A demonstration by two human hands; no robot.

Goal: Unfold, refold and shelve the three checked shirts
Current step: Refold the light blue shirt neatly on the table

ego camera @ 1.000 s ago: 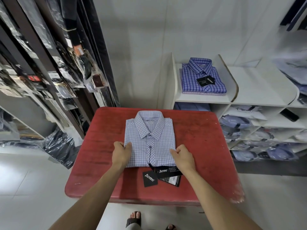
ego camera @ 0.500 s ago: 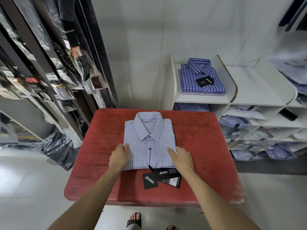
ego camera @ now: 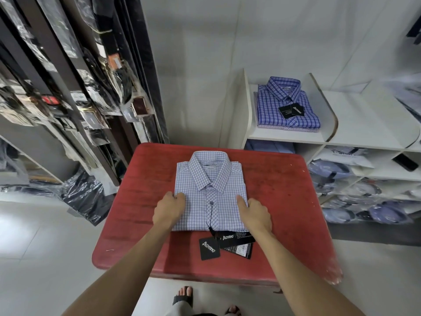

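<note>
Both hands have slid up the pale checked shirt's (ego camera: 210, 197) sides.
Left hand (ego camera: 169, 210) and right hand (ego camera: 256, 214) grip its edges; uneven lifting could collapse the fold or snag the tags (ego camera: 224, 244).

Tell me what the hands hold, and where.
Both grip the folded shirt: left hand at its left edge, right hand at its right edge.

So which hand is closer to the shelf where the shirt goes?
The right hand. It holds the light checked shirt on the side nearer the white shelf, where the dark blue shirt lies. The left hand is on the far side.
</note>
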